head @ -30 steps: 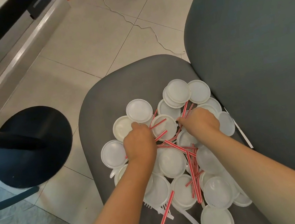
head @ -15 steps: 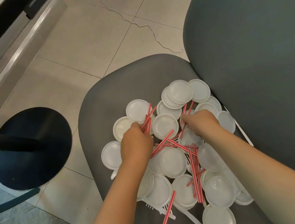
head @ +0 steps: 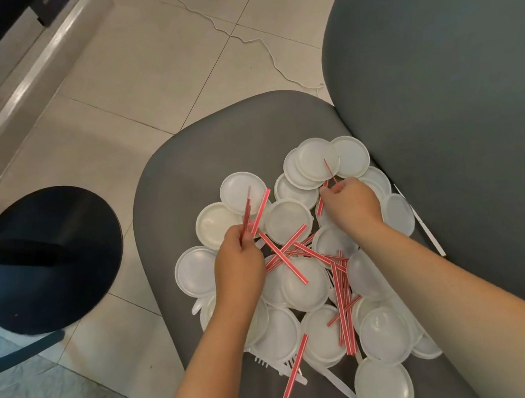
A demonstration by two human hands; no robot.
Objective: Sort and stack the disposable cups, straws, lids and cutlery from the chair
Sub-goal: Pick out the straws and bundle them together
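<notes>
The left hand (head: 239,265) grips two straws (head: 258,215); right hand (head: 352,204) fingers pinch one straw (head: 329,170).

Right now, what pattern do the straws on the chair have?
The straws have red-and-white stripes; the head view shows it best.

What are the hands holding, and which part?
The left hand pinches a few red-striped straws low down, tops sticking up; the right hand pinches one straw, its tip poking above the fingers.
</notes>
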